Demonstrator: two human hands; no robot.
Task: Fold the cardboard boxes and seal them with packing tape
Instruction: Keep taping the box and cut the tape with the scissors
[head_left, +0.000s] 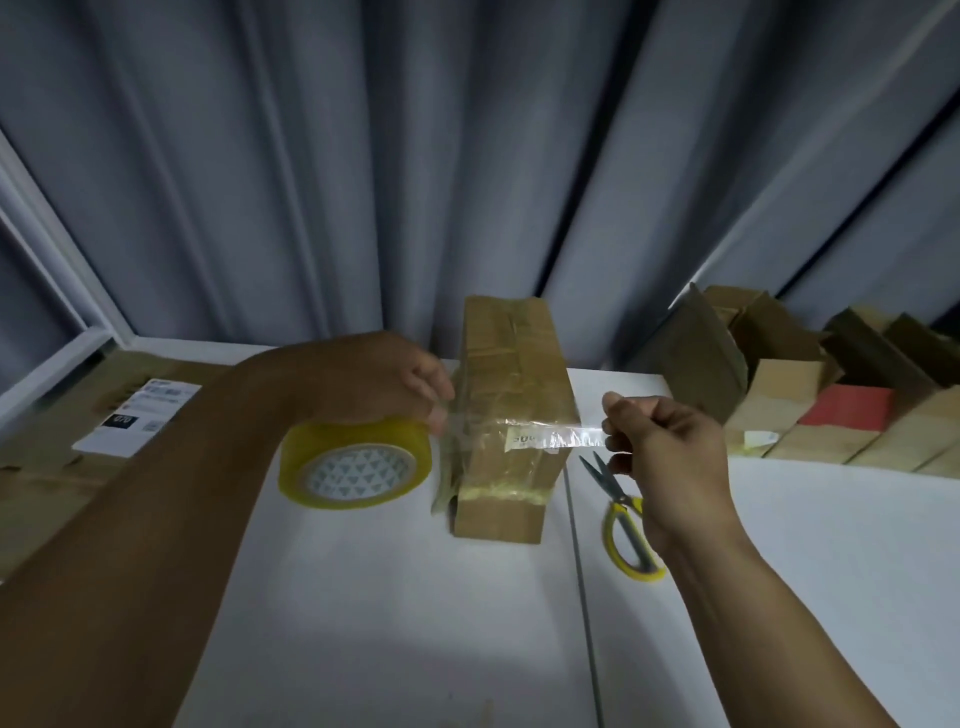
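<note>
Grips yellow tape roll (356, 462) with left grip (384, 379), pinches pulled-out clear strip (550, 434) with right grip (670, 452), stretched crosswise over cardboard box (514, 374) at frame centre on counter (363, 597), long axis pointing away toward curtain (363, 156).

Left hand (384, 382) curled over tape roll (353, 467), right hand (670, 449) opposite, fingers pinched on tape strip (550, 438).

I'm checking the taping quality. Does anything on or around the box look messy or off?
Yes. The cardboard box wears wrinkled, overlapping tape, and a crumpled tape flap hangs loose off its lower left side instead of lying flat. At the right, the spare boxes lie in a tilted jumble.
</note>
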